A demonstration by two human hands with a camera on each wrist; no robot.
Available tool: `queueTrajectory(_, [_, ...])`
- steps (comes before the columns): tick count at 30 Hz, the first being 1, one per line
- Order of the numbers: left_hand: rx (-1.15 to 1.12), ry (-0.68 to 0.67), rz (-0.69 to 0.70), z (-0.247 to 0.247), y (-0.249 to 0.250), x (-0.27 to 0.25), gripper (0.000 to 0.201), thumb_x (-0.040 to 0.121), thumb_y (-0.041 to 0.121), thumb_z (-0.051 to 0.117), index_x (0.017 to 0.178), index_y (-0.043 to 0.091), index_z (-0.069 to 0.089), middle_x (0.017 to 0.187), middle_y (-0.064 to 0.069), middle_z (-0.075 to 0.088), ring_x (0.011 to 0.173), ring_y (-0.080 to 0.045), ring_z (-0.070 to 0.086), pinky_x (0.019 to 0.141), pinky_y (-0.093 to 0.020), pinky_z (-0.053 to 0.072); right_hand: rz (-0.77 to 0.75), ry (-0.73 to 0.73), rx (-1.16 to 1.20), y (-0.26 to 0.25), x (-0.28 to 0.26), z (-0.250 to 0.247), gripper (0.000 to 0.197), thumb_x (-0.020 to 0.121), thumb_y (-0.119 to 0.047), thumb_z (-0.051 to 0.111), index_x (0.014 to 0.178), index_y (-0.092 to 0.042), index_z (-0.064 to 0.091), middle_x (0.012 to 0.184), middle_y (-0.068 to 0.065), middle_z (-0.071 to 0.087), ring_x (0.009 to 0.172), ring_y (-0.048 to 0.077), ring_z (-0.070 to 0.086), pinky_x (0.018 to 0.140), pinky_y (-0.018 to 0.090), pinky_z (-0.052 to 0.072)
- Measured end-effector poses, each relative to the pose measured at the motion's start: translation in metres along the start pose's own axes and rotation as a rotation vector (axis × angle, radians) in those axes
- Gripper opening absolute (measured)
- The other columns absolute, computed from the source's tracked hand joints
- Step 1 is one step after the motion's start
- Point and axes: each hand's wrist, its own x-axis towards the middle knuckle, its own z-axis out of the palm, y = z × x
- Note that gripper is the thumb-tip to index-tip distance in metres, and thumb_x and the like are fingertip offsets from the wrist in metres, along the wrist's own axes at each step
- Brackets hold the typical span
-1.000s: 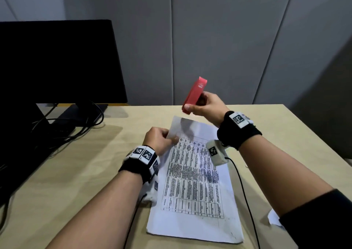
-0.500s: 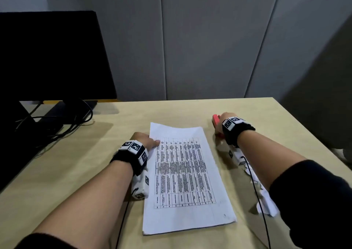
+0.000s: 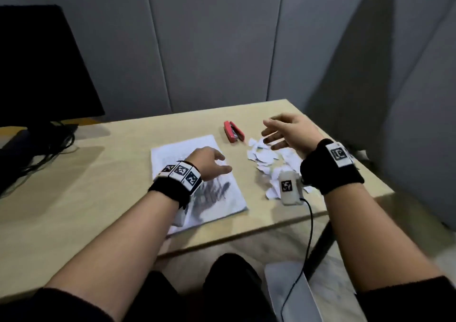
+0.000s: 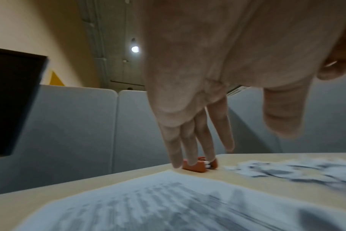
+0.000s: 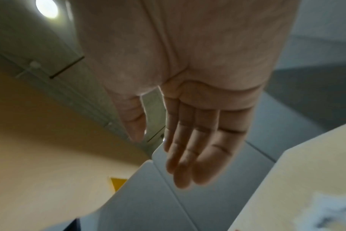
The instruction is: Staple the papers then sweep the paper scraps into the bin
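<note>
The printed papers [image 3: 172, 149] lie on the wooden desk [image 3: 74, 198], seen blurred in the left wrist view as papers [image 4: 168, 203]. My left hand [image 3: 209, 164] hovers over them with fingers straight and empty. The red stapler [image 3: 233, 132] lies on the desk just beyond the sheets, alone; it shows in the left wrist view as the stapler [image 4: 196, 166]. A pile of white paper scraps [image 3: 269, 161] lies to its right. My right hand [image 3: 283, 134] is held open above the scraps, fingers [image 5: 198, 156] straight, holding nothing.
A black monitor [image 3: 37, 62] with cables [image 3: 49, 144] stands at the desk's left. Grey partition panels [image 3: 222, 38] close the back and right. The desk's front edge [image 3: 246, 233] is near my lap; a pale grey thing [image 3: 288, 289] shows below it on the floor.
My right hand set the red stapler down on the desk and let it go, then rose open over the scraps. My left hand released the papers' corner. The view shifted right.
</note>
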Motion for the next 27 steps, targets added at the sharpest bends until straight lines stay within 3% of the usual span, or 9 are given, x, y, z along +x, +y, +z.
queueTrajectory(3, [0.157, -0.148, 0.062, 0.038, 0.027, -0.013, 0.065, 0.083, 0.055, 0.060, 0.136, 0.018, 0.053, 0.140, -0.005, 0.057, 0.130, -0.025, 0.051, 0.104, -0.031, 0.040, 0.054, 0.142, 0.182, 0.049, -0.085, -0.047, 0.011, 0.093, -0.015, 0.063, 0.094, -0.005, 0.067, 0.075, 0.011, 0.071, 0.057, 0.022, 0.068, 0.049, 0.025, 0.049])
queueTrajectory(5, [0.263, -0.226, 0.099, 0.054, 0.035, -0.018, 0.059, 0.084, 0.057, 0.057, 0.126, 0.016, 0.061, 0.133, -0.009, 0.062, 0.120, -0.028, 0.057, 0.094, -0.031, 0.044, 0.140, 0.251, 0.267, 0.100, -0.133, -0.070, 0.012, 0.093, -0.008, 0.058, 0.086, -0.003, 0.067, 0.062, 0.011, 0.069, 0.045, 0.019, 0.064, 0.041, 0.020, 0.043])
queueTrajectory(9, [0.406, -0.244, 0.133, 0.074, 0.041, -0.018, 0.055, 0.081, 0.061, 0.058, 0.107, 0.013, 0.064, 0.114, -0.012, 0.067, 0.102, -0.030, 0.060, 0.081, -0.033, 0.046, 0.548, 0.478, 0.235, 0.237, -0.189, -0.084, 0.015, 0.095, -0.005, 0.052, 0.085, -0.001, 0.062, 0.050, 0.010, 0.057, 0.030, 0.014, 0.050, 0.034, 0.016, 0.033])
queueTrajectory(12, [0.442, -0.222, 0.136, 0.076, 0.041, -0.014, 0.057, 0.079, 0.063, 0.059, 0.102, 0.012, 0.064, 0.111, -0.013, 0.068, 0.091, -0.029, 0.057, 0.078, -0.033, 0.046, 0.875, 0.473, 0.198, 0.341, -0.196, -0.058, 0.013, 0.094, -0.014, 0.056, 0.097, -0.004, 0.062, 0.072, 0.016, 0.059, 0.051, 0.024, 0.055, 0.049, 0.028, 0.046])
queueTrajectory(15, [0.469, -0.221, 0.131, 0.077, 0.042, -0.010, 0.068, 0.079, 0.064, 0.058, 0.120, 0.010, 0.060, 0.121, -0.014, 0.065, 0.109, -0.033, 0.058, 0.089, -0.036, 0.048, 1.052, 0.363, -0.044, 0.415, -0.201, -0.031, 0.036, 0.083, -0.035, 0.066, 0.103, -0.005, 0.065, 0.101, 0.018, 0.067, 0.086, 0.036, 0.065, 0.074, 0.042, 0.053])
queueTrajectory(19, [0.479, -0.192, 0.111, 0.076, 0.038, -0.005, 0.071, 0.076, 0.066, 0.059, 0.122, 0.011, 0.060, 0.124, -0.013, 0.064, 0.117, -0.035, 0.055, 0.095, -0.039, 0.047, 1.190, 0.270, -0.256, 0.482, -0.196, -0.015, 0.049, 0.074, -0.033, 0.071, 0.106, 0.002, 0.060, 0.102, 0.019, 0.066, 0.091, 0.036, 0.066, 0.079, 0.037, 0.054])
queueTrajectory(23, [0.490, -0.205, 0.125, 0.074, 0.041, -0.005, 0.078, 0.072, 0.072, 0.057, 0.124, 0.015, 0.060, 0.121, -0.012, 0.066, 0.113, -0.035, 0.057, 0.095, -0.041, 0.050, 1.250, 0.116, -0.506, 0.494, -0.197, -0.007, 0.058, 0.073, -0.030, 0.072, 0.128, -0.014, 0.062, 0.131, 0.016, 0.058, 0.121, 0.034, 0.058, 0.092, 0.032, 0.049])
queueTrajectory(24, [0.496, -0.206, 0.125, 0.073, 0.042, -0.005, 0.078, 0.072, 0.072, 0.056, 0.125, 0.015, 0.059, 0.119, -0.012, 0.067, 0.112, -0.035, 0.057, 0.093, -0.040, 0.050, 1.232, 0.072, -0.491, 0.484, -0.199, -0.005, 0.056, 0.079, -0.030, 0.070, 0.132, -0.013, 0.058, 0.137, 0.016, 0.055, 0.126, 0.034, 0.055, 0.093, 0.030, 0.050])
queueTrajectory(27, [0.525, -0.204, 0.128, 0.073, 0.042, -0.004, 0.074, 0.075, 0.071, 0.054, 0.122, 0.014, 0.059, 0.107, -0.011, 0.069, 0.104, -0.034, 0.059, 0.084, -0.036, 0.049, 1.297, 0.028, -0.256, 0.479, -0.208, -0.002, 0.049, 0.096, -0.023, 0.049, 0.142, -0.006, 0.049, 0.146, 0.013, 0.050, 0.129, 0.031, 0.053, 0.069, 0.022, 0.048])
